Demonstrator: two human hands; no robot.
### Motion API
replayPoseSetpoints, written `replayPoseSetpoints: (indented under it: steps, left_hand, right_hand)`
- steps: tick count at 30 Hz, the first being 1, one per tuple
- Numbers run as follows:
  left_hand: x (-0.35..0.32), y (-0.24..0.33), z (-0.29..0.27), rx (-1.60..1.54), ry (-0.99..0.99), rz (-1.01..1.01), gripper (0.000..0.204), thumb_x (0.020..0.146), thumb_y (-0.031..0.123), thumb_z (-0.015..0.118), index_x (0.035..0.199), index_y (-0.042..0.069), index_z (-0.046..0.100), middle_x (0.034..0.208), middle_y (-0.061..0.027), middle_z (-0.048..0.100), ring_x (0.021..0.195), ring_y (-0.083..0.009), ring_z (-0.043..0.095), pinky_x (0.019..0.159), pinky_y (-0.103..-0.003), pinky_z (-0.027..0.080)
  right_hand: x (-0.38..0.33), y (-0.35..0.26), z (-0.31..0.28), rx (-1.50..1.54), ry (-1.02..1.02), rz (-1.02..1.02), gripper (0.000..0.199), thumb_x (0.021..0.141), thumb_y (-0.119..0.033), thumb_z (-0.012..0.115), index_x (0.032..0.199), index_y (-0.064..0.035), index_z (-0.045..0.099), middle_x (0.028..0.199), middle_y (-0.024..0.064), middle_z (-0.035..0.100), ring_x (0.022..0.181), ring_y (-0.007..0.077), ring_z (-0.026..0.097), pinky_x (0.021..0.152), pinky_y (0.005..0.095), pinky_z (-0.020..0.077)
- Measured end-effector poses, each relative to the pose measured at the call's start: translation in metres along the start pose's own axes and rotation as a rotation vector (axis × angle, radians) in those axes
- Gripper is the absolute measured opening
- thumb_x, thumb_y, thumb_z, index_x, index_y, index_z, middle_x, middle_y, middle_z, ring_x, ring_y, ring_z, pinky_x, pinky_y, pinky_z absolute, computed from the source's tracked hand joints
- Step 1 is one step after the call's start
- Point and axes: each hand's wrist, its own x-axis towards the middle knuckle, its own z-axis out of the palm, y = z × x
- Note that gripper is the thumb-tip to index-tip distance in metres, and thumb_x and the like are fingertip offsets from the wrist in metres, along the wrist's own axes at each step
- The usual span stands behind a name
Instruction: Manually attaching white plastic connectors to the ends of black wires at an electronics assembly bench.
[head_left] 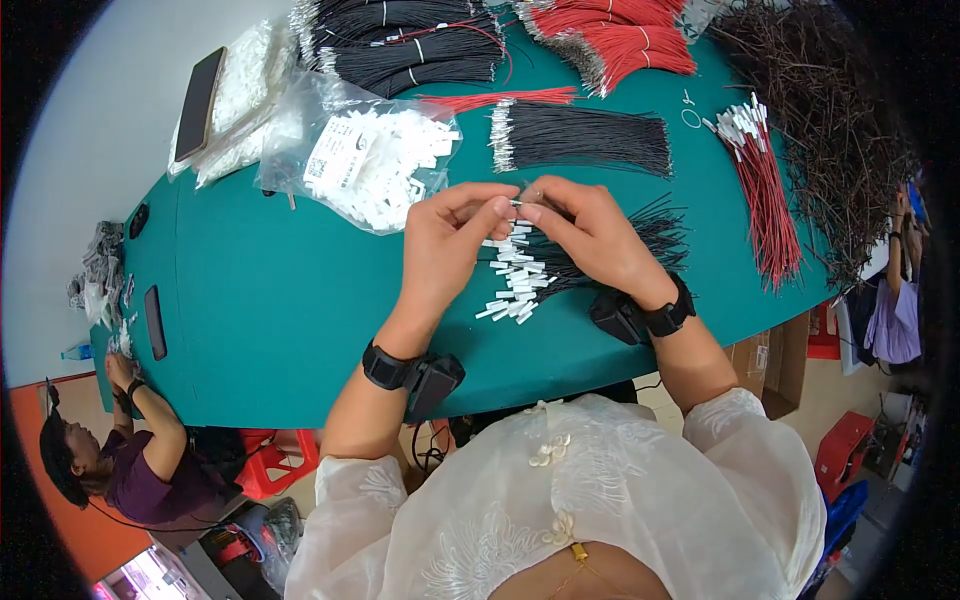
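Observation:
My left hand and my right hand meet over the green table, both closed in a pinch. Between the fingertips shows a small pale tip, apparently the end of a thin wire; most of it is hidden by my fingers. Right below lies a loose pile of black wires capped with white plastic connectors, partly covered by my right hand. Beyond my hands a neat row of black wires with bare metal ends lies flat. To the left of it sits an opened clear bag of white connectors.
Red wires with white connectors lie at right, beside a heap of dark brown wires. Black bundles and red bundles line the far side. A phone rests on bags at left. Another person works at the table's left end.

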Motion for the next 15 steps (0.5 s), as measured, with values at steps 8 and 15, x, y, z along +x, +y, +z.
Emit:
replayPoseSetpoints:
  steps: [8,15]
  left_hand:
    - [0.0027,0.0000,-0.0011,-0.165,0.035,-0.094,0.012,0.090,0.007,0.065,0.098,-0.003,0.067,0.083,-0.0079,0.069,0.072,-0.0102,0.064,0.066,-0.022,0.053]
    - [0.0014,-0.0026,-0.0018,-0.076,0.034,-0.019,0.013,0.092,0.010,0.064,0.097,-0.002,0.066,0.082,-0.0047,0.068,0.070,-0.0086,0.062,0.064,-0.022,0.051]
  right_hand:
    - [0.0005,0.0015,-0.0021,0.130,0.027,0.053,0.012,0.094,-0.010,0.059,0.094,0.0016,0.060,0.077,-0.0037,0.054,0.068,0.0019,0.041,0.057,0.0212,0.0338]
    - [0.0010,-0.0005,0.0020,0.211,0.130,0.047,0.007,0.090,-0.006,0.064,0.093,0.0007,0.062,0.077,-0.0035,0.055,0.069,0.0011,0.044,0.060,0.0192,0.0353]
